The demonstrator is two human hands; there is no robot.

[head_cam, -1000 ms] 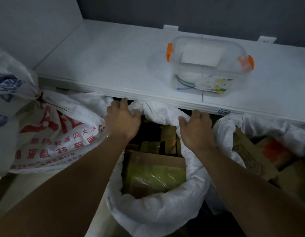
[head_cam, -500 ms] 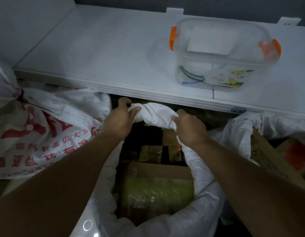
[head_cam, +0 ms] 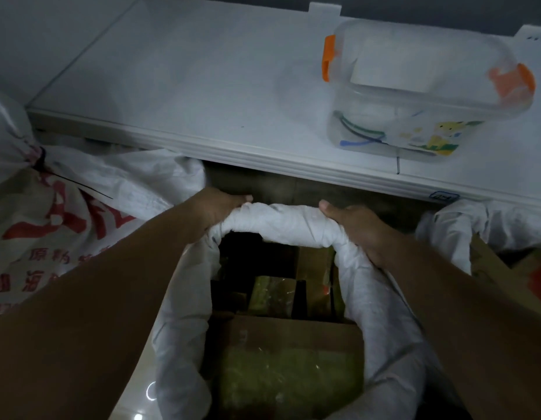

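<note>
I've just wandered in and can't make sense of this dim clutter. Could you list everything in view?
open sack: one, white, in the middle before the table's front edge, rim rolled down
cardboard boxes: several, brown, inside the open sack
green packets: a few, green, among the cardboard boxes
printed sack: one, white with red lettering, at the left
second sack: one, white, at the right, cardboard inside
table: one, white, behind the sacks
clear box: one, see-through with orange clips, on the table at the right
left hand: one, grips the rolled rim's left end
right hand: one, grips its right end
</note>
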